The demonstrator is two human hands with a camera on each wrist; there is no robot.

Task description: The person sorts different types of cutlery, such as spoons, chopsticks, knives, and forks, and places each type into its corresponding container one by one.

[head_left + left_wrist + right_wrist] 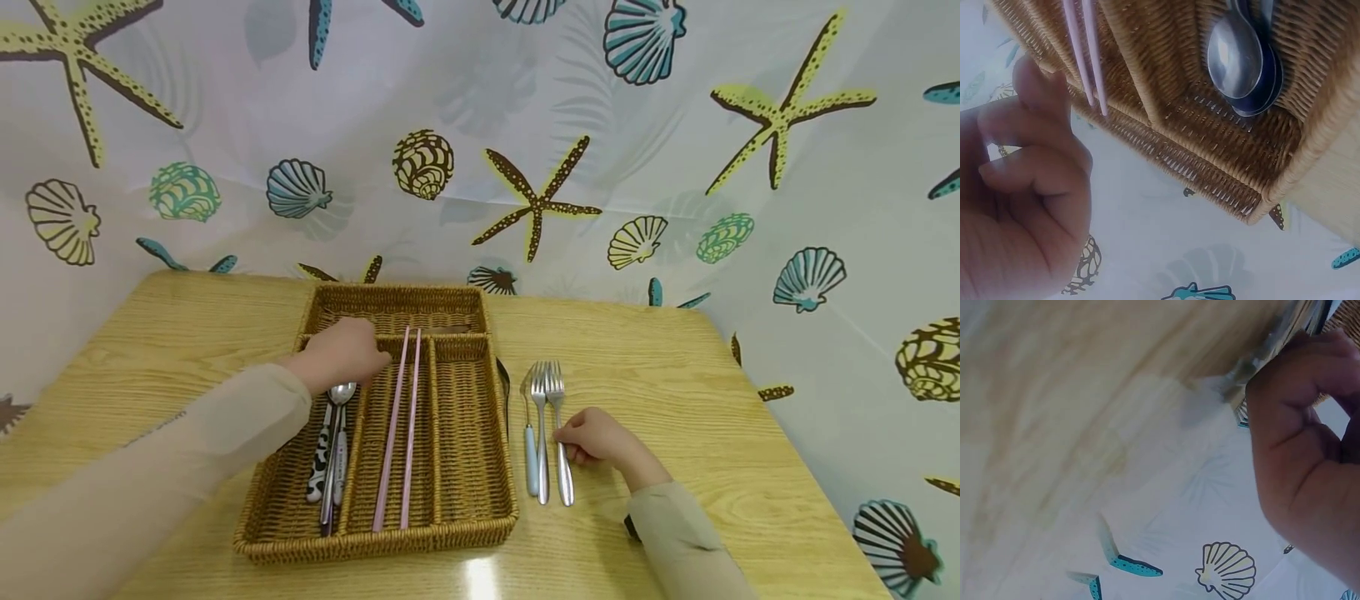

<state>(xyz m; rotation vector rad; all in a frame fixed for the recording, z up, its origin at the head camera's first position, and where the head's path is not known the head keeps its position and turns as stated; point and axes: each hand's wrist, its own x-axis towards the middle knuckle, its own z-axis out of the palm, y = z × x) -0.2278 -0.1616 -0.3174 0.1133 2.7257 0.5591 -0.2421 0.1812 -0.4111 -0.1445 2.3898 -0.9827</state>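
My right hand (596, 437) pinches the handle of the rightmost metal fork (564, 475) on the table. Beside it lie another metal fork (542, 467) and a fork with a pale blue handle (532, 462), tines pointing away. Over the back left of the wicker basket (405, 542) hovers my left hand (341, 354), its fingers loosely curled around nothing visible. Close to its fingertips, two pink chopsticks (390, 433) lie in the middle compartment. Several spoons (1235, 56) rest in the left compartment, one handle black-and-white patterned.
A dark utensil (503, 383) lies along the basket's right side. Another dark piece (450, 328) shows in the back compartment. Behind the wooden table (637, 350) hangs a white cloth (360, 100) printed with shells and starfish.
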